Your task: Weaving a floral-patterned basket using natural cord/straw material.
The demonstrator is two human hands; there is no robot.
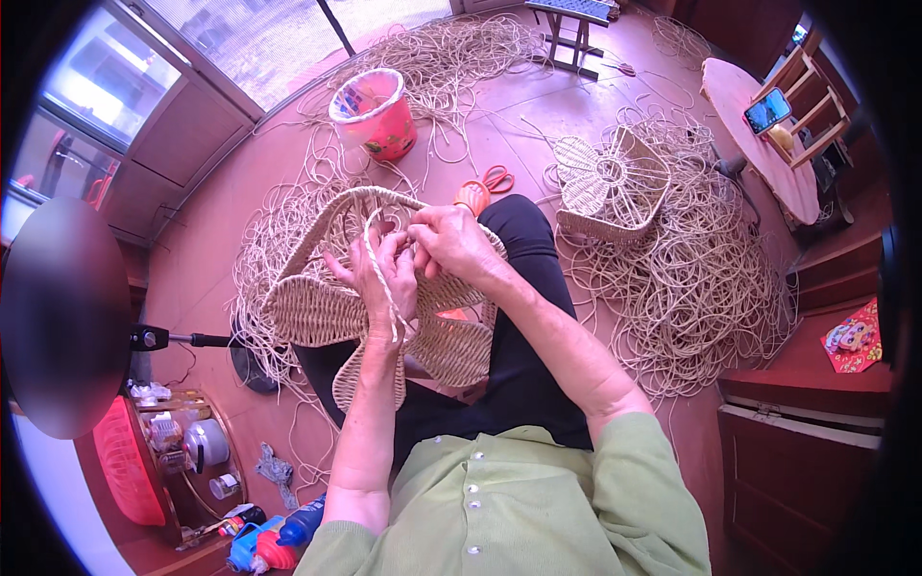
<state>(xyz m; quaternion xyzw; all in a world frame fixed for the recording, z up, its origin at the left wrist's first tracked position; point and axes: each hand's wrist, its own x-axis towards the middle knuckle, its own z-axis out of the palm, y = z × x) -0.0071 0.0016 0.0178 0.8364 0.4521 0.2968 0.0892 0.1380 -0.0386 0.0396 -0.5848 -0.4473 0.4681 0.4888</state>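
Note:
A woven basket of pale straw-coloured cord (317, 312), with petal-shaped panels, rests tilted on my lap. My left hand (386, 278) reaches over it, thumb apart and fingertips bent together on a strand. Over the back of that hand runs a loose length of twisted cord (376, 269). My right hand (449, 246) comes from the right, its fingers pinched close beside the left fingertips at the basket's inner side. The cord between the fingertips is mostly hidden.
Heaps of loose cord (691, 307) lie on both sides. A second flower-shaped basket (610, 187) sits on the right heap. Ahead are orange-handled scissors (497, 179) and a red bucket (376, 115). A small stool (571, 34) stands farther off; a shelf (206, 461) is at left.

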